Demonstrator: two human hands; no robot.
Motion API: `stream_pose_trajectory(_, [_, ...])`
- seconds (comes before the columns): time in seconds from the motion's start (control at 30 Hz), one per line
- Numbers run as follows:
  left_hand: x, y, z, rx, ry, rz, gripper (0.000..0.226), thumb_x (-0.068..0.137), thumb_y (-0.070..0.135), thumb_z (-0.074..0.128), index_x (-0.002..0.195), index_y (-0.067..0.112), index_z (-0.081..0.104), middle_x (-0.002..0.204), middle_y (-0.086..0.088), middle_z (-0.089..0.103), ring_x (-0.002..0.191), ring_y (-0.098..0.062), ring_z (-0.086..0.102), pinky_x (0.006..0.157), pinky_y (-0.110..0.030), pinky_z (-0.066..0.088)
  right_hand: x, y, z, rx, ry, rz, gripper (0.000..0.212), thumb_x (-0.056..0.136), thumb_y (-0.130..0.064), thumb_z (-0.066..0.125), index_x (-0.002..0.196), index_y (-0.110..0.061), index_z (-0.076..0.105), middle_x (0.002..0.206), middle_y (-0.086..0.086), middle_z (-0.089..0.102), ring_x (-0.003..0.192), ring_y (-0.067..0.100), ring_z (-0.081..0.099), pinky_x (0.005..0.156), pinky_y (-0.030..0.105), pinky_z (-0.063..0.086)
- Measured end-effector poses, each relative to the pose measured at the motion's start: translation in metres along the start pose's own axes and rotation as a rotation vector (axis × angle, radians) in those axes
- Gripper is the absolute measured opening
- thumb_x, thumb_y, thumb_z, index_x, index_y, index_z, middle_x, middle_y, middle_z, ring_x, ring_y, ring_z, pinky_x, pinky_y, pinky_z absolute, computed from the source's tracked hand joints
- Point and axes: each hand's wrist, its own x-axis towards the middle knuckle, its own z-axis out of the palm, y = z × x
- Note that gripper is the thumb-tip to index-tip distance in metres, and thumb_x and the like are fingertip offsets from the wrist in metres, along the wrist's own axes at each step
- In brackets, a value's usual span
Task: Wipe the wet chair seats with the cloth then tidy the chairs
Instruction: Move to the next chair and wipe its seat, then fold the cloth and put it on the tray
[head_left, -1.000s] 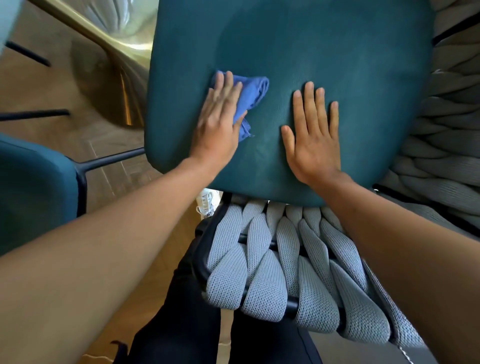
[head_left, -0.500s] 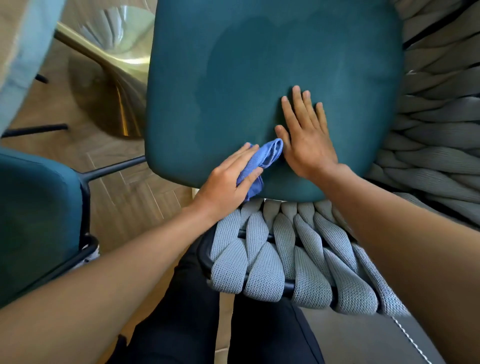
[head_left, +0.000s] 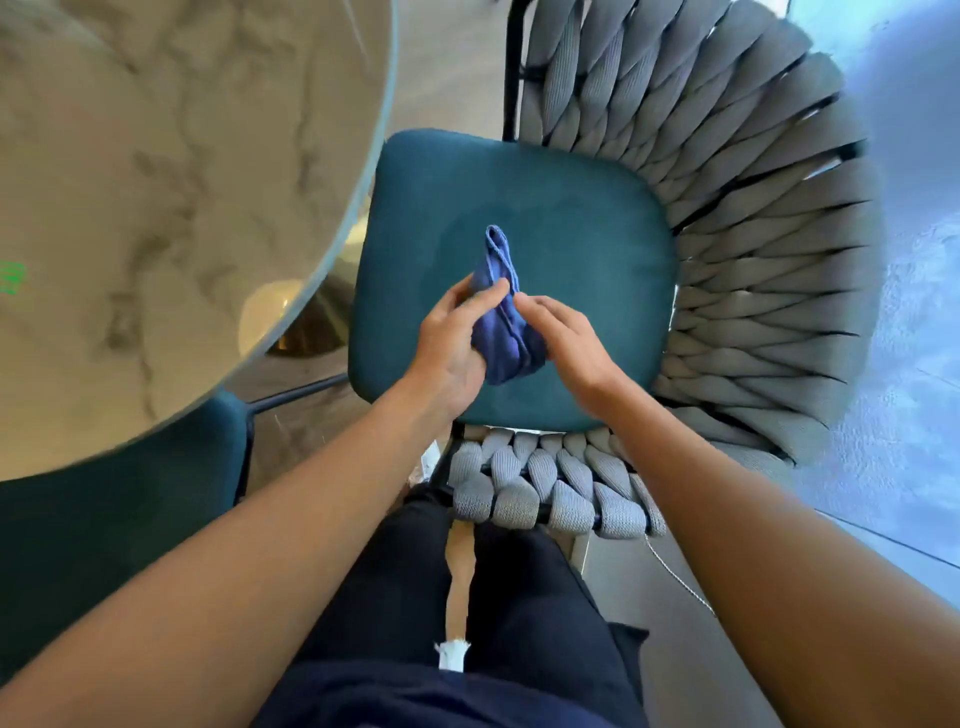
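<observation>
A teal chair seat (head_left: 582, 218) lies below me, ringed by a grey woven backrest (head_left: 753, 249). A darker damp patch shows on the seat around the cloth. Both my hands hold a bunched blue cloth (head_left: 501, 312) above the seat's near half. My left hand (head_left: 452, 343) grips its left side, thumb over the fabric. My right hand (head_left: 566, 338) pinches its right side with the fingertips. One end of the cloth sticks up and away from me.
A round marble-look table top (head_left: 171, 197) fills the upper left, its edge over the seat's left side, with a gold base (head_left: 306, 332) beneath. A second teal chair (head_left: 104, 530) sits at lower left. My dark-trousered legs stand against the chair's woven front edge (head_left: 545, 493).
My hands lifted off the seat; the left had been wiping, the right pressing flat. Now both hold the cloth in the air. The view rose, showing the table and whole chair.
</observation>
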Motion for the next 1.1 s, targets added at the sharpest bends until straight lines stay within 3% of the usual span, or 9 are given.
stream_pose_trajectory(0.1, [-0.036, 0.032, 0.008, -0.141, -0.032, -0.122, 0.03, 0.095, 0.03, 0.066, 0.099, 0.004, 0.08, 0.108, -0.015, 0.075, 0.098, -0.028, 0.073, 0.099, -0.044, 0.054, -0.029, -0.035, 0.004, 0.07, -0.057, -0.017, 0.043, 0.081, -0.043, 0.075, 0.107, -0.009, 0.068, 0.102, 0.009, 0.075, 0.091, 0.015, 0.067, 0.085, 0.038, 0.054])
stream_pose_trajectory(0.23, [-0.078, 0.067, 0.01, -0.136, -0.064, -0.12, 0.039, 0.101, 0.033, 0.056, 0.121, 0.003, 0.068, 0.114, -0.013, 0.072, 0.098, -0.027, 0.072, 0.089, -0.038, 0.059, -0.062, -0.077, 0.006, 0.137, -0.203, 0.001, 0.059, 0.075, -0.032, 0.085, 0.121, -0.003, 0.062, 0.121, 0.019, 0.071, 0.115, 0.032, 0.067, 0.103, 0.049, 0.052])
stream_pose_trajectory(0.47, [-0.127, 0.133, -0.01, -0.092, -0.011, 0.095, 0.012, 0.097, 0.012, 0.06, 0.089, 0.011, 0.069, 0.075, -0.001, 0.074, 0.074, -0.013, 0.07, 0.075, -0.028, 0.059, -0.087, -0.147, 0.004, 0.094, -0.524, 0.108, 0.053, 0.082, -0.002, 0.077, 0.13, -0.005, 0.056, 0.117, 0.008, 0.071, 0.107, 0.018, 0.068, 0.088, 0.026, 0.056])
stream_pose_trajectory(0.63, [-0.146, 0.166, -0.049, -0.223, 0.054, 0.24, 0.039, 0.091, 0.001, 0.054, 0.063, 0.015, 0.078, 0.073, -0.002, 0.071, 0.08, -0.016, 0.066, 0.088, -0.032, 0.054, -0.069, -0.196, 0.02, 0.036, -0.486, 0.092, 0.049, 0.081, -0.007, 0.077, 0.127, -0.007, 0.061, 0.118, 0.011, 0.069, 0.108, 0.024, 0.065, 0.095, 0.034, 0.053])
stream_pose_trajectory(0.7, [-0.155, 0.175, -0.066, -0.238, 0.059, 0.3, 0.046, 0.092, -0.001, 0.051, 0.056, 0.015, 0.075, 0.069, -0.001, 0.07, 0.074, -0.014, 0.066, 0.077, -0.026, 0.057, -0.062, -0.218, 0.038, 0.023, -0.432, 0.038, 0.042, 0.085, -0.005, 0.076, 0.125, -0.008, 0.062, 0.11, 0.008, 0.072, 0.1, 0.02, 0.068, 0.084, 0.03, 0.057])
stream_pose_trajectory(0.8, [-0.166, 0.188, -0.095, -0.228, 0.069, 0.327, 0.018, 0.081, -0.002, 0.055, 0.08, 0.005, 0.072, 0.088, -0.008, 0.069, 0.088, -0.017, 0.065, 0.083, -0.023, 0.055, -0.052, -0.25, 0.075, 0.001, -0.375, -0.055, 0.035, 0.085, -0.004, 0.075, 0.117, -0.012, 0.064, 0.101, 0.004, 0.074, 0.09, 0.017, 0.071, 0.076, 0.031, 0.058])
stream_pose_trajectory(0.87, [-0.169, 0.198, -0.117, -0.177, 0.068, 0.356, 0.022, 0.079, -0.003, 0.054, 0.097, 0.003, 0.065, 0.103, -0.012, 0.063, 0.1, -0.021, 0.06, 0.091, -0.026, 0.049, -0.045, -0.267, 0.102, 0.026, -0.371, -0.08, 0.037, 0.084, -0.005, 0.077, 0.118, -0.012, 0.063, 0.11, 0.007, 0.072, 0.095, 0.022, 0.073, 0.08, 0.043, 0.061])
stream_pose_trajectory(1.0, [-0.179, 0.23, -0.162, -0.114, 0.164, 0.428, 0.027, 0.086, -0.011, 0.056, 0.086, 0.012, 0.07, 0.087, -0.009, 0.07, 0.082, -0.02, 0.067, 0.069, -0.027, 0.056, -0.035, -0.293, 0.166, 0.091, -0.392, -0.07, 0.046, 0.086, -0.002, 0.076, 0.127, -0.009, 0.056, 0.123, 0.014, 0.065, 0.096, 0.024, 0.074, 0.073, 0.044, 0.062])
stream_pose_trajectory(1.1, [-0.186, 0.26, -0.198, -0.031, 0.27, 0.429, 0.021, 0.084, 0.007, 0.077, 0.098, 0.016, 0.063, 0.096, -0.006, 0.073, 0.09, -0.023, 0.071, 0.076, -0.036, 0.059, -0.025, -0.309, 0.219, 0.049, -0.429, -0.075, 0.038, 0.088, 0.004, 0.066, 0.123, -0.01, 0.059, 0.116, 0.014, 0.067, 0.095, 0.025, 0.072, 0.076, 0.04, 0.062])
